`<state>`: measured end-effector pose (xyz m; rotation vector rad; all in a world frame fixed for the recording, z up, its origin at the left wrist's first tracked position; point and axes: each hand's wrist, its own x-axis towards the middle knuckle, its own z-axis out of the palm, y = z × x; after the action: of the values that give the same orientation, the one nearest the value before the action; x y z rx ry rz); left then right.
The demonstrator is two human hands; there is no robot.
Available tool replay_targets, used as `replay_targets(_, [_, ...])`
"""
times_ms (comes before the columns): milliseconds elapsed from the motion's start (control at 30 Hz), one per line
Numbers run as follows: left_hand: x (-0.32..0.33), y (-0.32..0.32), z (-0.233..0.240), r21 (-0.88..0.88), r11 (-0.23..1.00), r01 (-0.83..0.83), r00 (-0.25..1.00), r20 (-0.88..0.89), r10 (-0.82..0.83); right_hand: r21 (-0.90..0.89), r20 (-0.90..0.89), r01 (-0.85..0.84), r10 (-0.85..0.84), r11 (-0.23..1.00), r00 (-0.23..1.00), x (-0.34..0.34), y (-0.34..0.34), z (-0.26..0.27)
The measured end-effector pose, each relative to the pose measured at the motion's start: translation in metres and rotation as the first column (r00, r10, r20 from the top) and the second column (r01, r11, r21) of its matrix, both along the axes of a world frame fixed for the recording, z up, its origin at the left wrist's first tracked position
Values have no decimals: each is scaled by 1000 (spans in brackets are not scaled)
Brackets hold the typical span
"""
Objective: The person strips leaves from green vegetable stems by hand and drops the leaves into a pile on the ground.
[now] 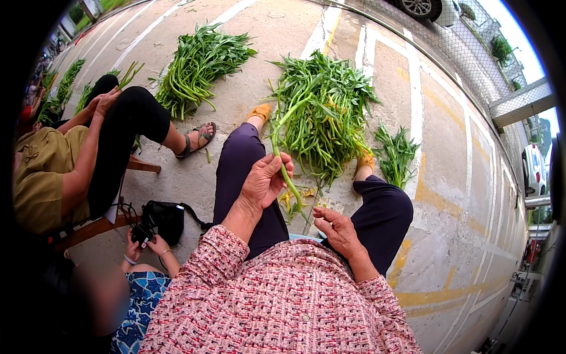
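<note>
My left hand [266, 180] grips a long green water spinach stalk [275, 141], whose thick lower end hangs between my hands and whose upper part reaches over the pile. Near that lower end is my right hand [338, 231], its fingers curled and the thumb close to the forefinger; whether it pinches anything is unclear. Beyond my hands, between my feet, a big heap of leafy water spinach [325, 119] lies on the concrete. A smaller bunch of greens [396, 155] is beside my foot on the right. Yellowed leaf scraps [305, 194] lie below the heap.
Another pile of greens [194, 71] lies at the upper left. A seated person [53, 177] on the left holds green stems. Close by on my left, another person's hands [146, 245] hold a small black device beside a black bag [164, 221]. A chain-link fence [468, 57] runs along the right.
</note>
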<state>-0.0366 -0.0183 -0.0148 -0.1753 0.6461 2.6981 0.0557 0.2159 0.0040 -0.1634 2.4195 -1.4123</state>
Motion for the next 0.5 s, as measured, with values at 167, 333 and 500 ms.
replay_targets(167, [0, 5, -1, -51, 998, 32, 999, -8, -32, -38, -89, 25, -29, 999, 996, -17, -27, 23])
replay_targets(333, [2, 7, 0, -89, 993, 77, 997, -10, -78, -30, -217, 7, -13, 1000, 976, -29, -45, 28])
replay_targets(500, [2, 8, 0, -107, 990, 88, 996, 1, -88, -66, -275, 5, -23, 998, 961, -31, -47, 19])
